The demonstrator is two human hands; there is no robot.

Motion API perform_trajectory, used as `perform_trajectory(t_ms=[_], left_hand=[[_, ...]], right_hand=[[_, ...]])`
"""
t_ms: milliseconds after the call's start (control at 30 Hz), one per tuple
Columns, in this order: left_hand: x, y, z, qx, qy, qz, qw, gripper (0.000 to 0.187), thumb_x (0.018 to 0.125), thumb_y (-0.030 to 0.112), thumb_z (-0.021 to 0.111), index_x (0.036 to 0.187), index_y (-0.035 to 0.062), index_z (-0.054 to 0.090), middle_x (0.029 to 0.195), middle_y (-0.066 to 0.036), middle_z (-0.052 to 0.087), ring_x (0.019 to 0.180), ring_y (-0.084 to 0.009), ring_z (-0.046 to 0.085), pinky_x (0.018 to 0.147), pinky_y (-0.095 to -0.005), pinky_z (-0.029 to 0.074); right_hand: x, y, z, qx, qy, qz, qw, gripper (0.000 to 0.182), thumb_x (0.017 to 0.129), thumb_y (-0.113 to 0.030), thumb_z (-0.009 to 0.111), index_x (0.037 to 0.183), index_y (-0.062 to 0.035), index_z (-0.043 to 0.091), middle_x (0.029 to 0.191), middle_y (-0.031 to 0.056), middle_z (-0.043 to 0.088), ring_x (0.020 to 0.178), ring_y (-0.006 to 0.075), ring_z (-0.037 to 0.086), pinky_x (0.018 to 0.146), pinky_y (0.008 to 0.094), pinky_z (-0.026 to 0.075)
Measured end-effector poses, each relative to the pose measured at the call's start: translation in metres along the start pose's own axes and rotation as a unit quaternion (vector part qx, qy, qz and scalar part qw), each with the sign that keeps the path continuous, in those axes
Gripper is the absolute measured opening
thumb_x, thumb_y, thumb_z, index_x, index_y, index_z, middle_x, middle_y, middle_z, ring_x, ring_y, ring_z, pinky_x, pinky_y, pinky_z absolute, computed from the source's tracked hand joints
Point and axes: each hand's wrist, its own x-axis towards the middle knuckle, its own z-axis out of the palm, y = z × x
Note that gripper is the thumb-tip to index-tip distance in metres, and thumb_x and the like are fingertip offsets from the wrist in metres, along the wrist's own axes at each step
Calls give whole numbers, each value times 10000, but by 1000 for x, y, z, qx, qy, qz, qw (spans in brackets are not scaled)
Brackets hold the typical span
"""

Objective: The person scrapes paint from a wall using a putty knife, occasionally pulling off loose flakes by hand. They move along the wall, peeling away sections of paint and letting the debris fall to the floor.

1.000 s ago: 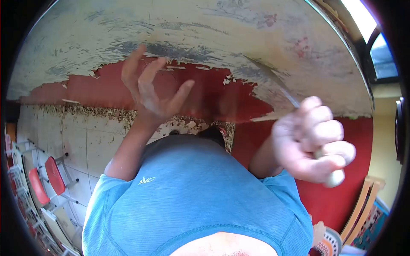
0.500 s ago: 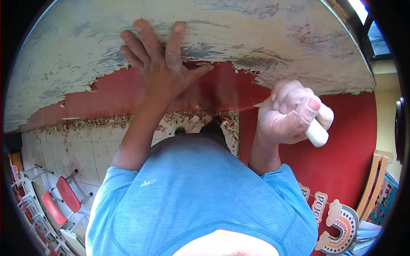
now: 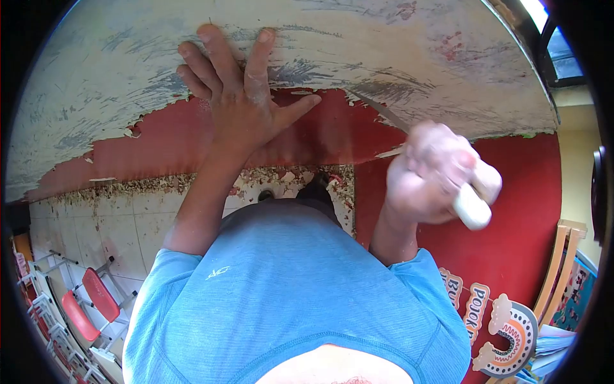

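Note:
My left hand lies flat on the wall with its fingers spread, the fingertips on the bare grey-white patch and the palm over red paint. My right hand is wrapped round the pale handle of a scraper, slightly smeared by motion. The scraper's thin metal blade shows edge-on and reaches up and left from the fist to the ragged edge of the red paint. The scraped surface, streaked with dark marks, spreads above both hands.
Paint flakes litter the tiled floor along the wall's foot. Red chairs stand at the lower left. At the lower right are a rainbow cut-out, lettered signs and a wooden frame. A window is at the upper right.
The scraper has turned in my right hand's grip so that its blade now shows against the wall. My left hand stays in place, spread on the wall.

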Motion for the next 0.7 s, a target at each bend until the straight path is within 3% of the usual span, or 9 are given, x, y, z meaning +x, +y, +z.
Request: perform_trajectory(t_ms=[67,133,200,267,300,333,467,600,700], left_hand=[[1,-2,0,-3,-4,3,1000,1209,568,698,719,1459,216,59,1429,-361,-162,1300,-560,-183,971,-713,-50],[0,-1,-1,-2,-9,4,1000,1211,573,700,714,1461,213,49,1429,-361,-164,1299,-562,-180,967,-716,-46],[0,-1,0,8,-8,0,1000,1211,580,705,706,1462,209,41,1428,-362,-166,1298,-567,-177,960,-723,-41],[1,-3,2,6,-5,12,1000,1205,589,713,692,1463,201,40,1423,-369,-168,1293,-575,-177,952,-729,-45],[-2,-3,1,5,-7,14,1000,1202,594,717,685,1464,198,39,1421,-373,-170,1291,-578,-177,948,-732,-47],[-4,-2,0,4,-11,15,1000,1194,602,719,677,1465,190,44,1418,-379,-166,1289,-581,-177,945,-733,-51],[1,-3,-1,8,-10,22,1000,1150,643,712,649,1465,158,67,1407,-402,-149,1284,-590,-174,939,-732,-63],[-2,-6,2,18,0,33,999,1102,684,680,637,1464,137,80,1402,-415,-140,1280,-599,-167,941,-729,-62],[-4,-6,8,-46,40,11,998,945,691,611,660,1453,258,228,1464,-342,-72,1302,-580,-154,930,-736,-66]], right_hand=[[6,0,-2,95,18,-15,995,222,917,-78,462,754,-79,311,500,3,342,384,74,301,335,217,277],[-10,12,9,-82,90,-13,992,180,933,-105,419,775,-72,338,494,5,317,396,86,309,349,225,295],[-3,5,7,-30,7,1,1000,178,937,-125,407,780,-70,342,489,9,314,395,86,298,349,226,283],[4,-2,7,109,94,24,989,330,886,-114,552,700,-54,285,529,22,377,442,96,351,389,241,273],[4,9,0,42,-11,-51,998,170,937,-120,422,810,-59,326,484,8,328,387,80,288,352,224,263],[-6,9,9,-61,34,16,997,169,942,-138,426,835,-57,324,513,15,348,405,86,311,361,223,275],[-2,5,5,75,36,-47,995,147,944,-123,406,837,-78,316,510,10,350,398,80,285,373,225,271],[-3,-8,9,21,17,-37,999,181,948,-118,389,790,-98,304,506,6,320,402,86,275,381,227,252],[3,-15,-9,41,21,10,999,241,955,-187,386,751,-97,295,492,-10,302,406,80,268,390,214,258]])
